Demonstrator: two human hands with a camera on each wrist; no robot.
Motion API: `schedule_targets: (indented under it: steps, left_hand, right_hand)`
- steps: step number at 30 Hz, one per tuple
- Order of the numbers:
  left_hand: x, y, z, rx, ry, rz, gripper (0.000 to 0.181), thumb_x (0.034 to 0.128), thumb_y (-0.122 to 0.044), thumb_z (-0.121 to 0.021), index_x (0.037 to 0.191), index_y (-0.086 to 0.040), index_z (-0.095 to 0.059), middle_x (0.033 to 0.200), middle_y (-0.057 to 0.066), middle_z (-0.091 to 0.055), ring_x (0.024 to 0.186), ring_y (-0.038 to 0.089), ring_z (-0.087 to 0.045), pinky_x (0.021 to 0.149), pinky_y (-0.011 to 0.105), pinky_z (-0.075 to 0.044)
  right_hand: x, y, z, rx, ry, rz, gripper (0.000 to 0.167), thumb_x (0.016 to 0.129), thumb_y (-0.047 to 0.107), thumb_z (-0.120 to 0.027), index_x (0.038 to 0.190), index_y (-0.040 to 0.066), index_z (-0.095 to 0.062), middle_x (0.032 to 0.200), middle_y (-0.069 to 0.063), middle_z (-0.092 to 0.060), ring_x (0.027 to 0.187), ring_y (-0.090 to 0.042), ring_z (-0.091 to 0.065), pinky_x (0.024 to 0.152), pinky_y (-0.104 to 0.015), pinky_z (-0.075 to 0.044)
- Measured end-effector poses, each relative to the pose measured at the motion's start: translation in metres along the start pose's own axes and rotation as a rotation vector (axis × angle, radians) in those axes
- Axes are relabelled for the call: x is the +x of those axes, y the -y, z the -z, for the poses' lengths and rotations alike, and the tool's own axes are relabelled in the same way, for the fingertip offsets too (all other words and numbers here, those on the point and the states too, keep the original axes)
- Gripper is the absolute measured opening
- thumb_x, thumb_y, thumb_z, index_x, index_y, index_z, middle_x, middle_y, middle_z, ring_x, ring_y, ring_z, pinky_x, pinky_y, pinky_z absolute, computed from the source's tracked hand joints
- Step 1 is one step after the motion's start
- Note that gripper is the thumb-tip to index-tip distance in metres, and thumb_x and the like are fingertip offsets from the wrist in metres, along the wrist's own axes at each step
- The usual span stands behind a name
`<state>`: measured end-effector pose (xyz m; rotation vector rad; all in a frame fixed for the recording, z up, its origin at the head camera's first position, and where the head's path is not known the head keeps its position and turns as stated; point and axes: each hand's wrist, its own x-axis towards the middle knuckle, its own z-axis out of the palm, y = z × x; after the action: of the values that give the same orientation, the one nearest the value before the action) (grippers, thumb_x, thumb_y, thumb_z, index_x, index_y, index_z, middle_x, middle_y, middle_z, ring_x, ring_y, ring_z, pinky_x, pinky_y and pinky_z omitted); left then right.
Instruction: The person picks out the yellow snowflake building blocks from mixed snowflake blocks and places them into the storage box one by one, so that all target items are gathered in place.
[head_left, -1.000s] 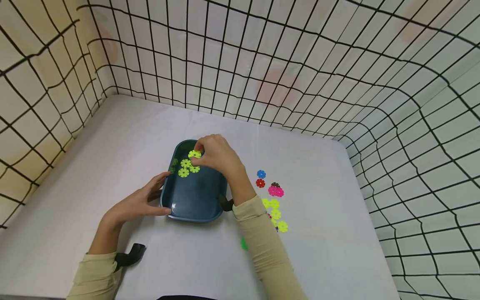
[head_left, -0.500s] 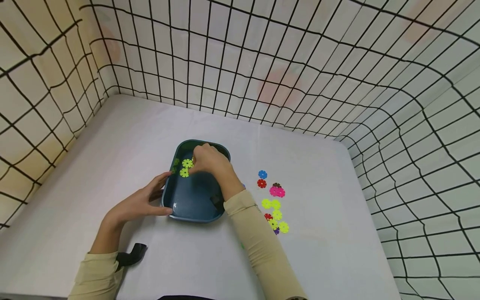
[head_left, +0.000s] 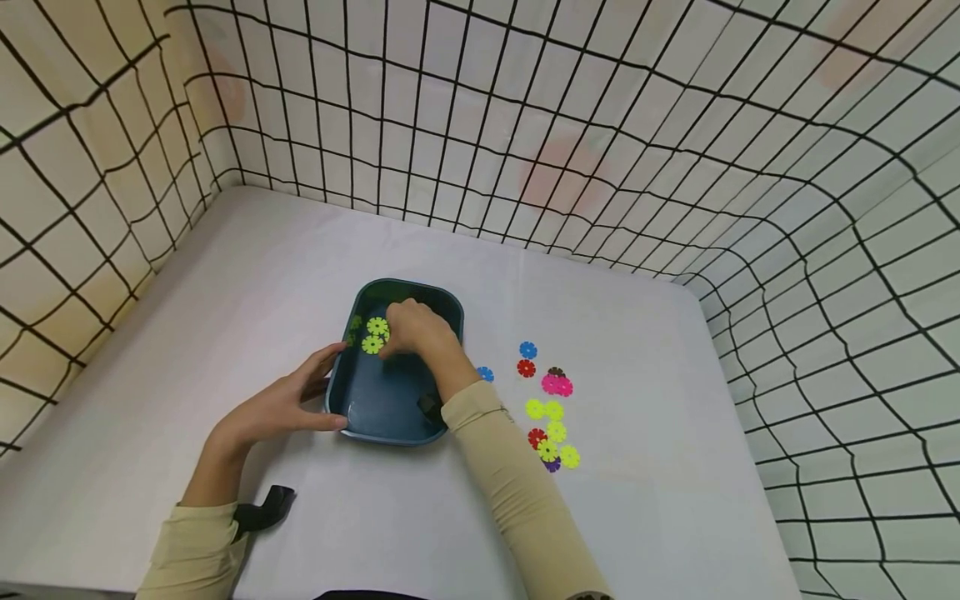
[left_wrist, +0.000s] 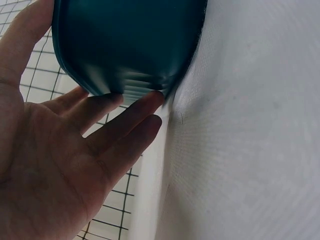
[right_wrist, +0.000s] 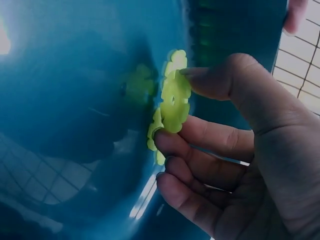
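A dark teal tray (head_left: 375, 400) lies on the white table. Against its left side rests my left hand (head_left: 277, 404), thumb at the near-left corner and fingers spread along the outer wall; the left wrist view shows those fingers (left_wrist: 132, 117) fairly straight. My right hand (head_left: 420, 329) reaches down inside the tray's far half. In the right wrist view its thumb and fingers pinch a yellow notched plastic disc (right_wrist: 175, 102), joined to or touching other yellow discs (right_wrist: 156, 132) close to the tray floor. More yellow discs (head_left: 372, 344) show left of the right hand; the fingertips hide the rest.
Right of the tray lie loose notched discs: blue (head_left: 528, 350), red (head_left: 527, 368), pink (head_left: 557, 384), several yellow (head_left: 556, 431) and a purple one (head_left: 552, 465) partly covered. Another blue disc (head_left: 485, 374) sits beside the right forearm. Black wire mesh (head_left: 465, 125) stands around the table.
My right hand has come down from above the discs into the tray, carrying a yellow disc. Its forearm shifted left, uncovering a blue disc and others. The left hand stays at the tray.
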<state>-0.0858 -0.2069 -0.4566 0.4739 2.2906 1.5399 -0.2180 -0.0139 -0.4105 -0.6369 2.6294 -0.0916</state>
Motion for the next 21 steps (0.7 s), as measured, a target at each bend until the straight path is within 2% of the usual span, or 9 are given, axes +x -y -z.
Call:
schedule_targets:
  steps: [7,13,21]
  left_hand:
    - [0.001,0.0005,-0.0003,-0.002,0.004,0.016,0.104,0.0813,-0.026,-0.079,0.156,-0.015,-0.009,0.16,0.027,-0.016,0.139,0.054,-0.031,0.108,0.064,-0.034]
    - [0.0017,-0.0007,-0.0006,-0.005,-0.001,0.026,0.103,0.0811,-0.026,-0.079,0.156,-0.019,-0.009,0.16,0.026,-0.017,0.139,0.054,-0.032,0.109,0.063,-0.034]
    - [-0.0007,-0.0012,-0.0006,0.005,0.003,0.02,0.103,0.0816,-0.026,-0.079,0.156,-0.016,-0.009,0.159,0.028,-0.018,0.137,0.055,-0.034,0.108,0.063,-0.035]
  right_hand:
    - [0.0015,0.0016,-0.005,-0.003,-0.008,-0.008,0.03,0.078,0.039,-0.08,0.089,0.016,-0.064,0.083,0.002,-0.062,0.071,-0.014,-0.061,0.059,-0.029,-0.05]
    - [0.0026,0.0046,-0.0062,-0.048,-0.02,-0.03,0.033,0.078,0.04,-0.081,0.095,0.017,-0.065,0.089,0.002,-0.062,0.077,-0.015,-0.061,0.065,-0.032,-0.053]
    - [0.0038,0.0058,-0.0083,-0.101,-0.038,-0.01,0.024,0.08,0.037,-0.079,0.082,0.018,-0.065,0.08,0.004,-0.062,0.071,-0.014,-0.06,0.061,-0.029,-0.051]
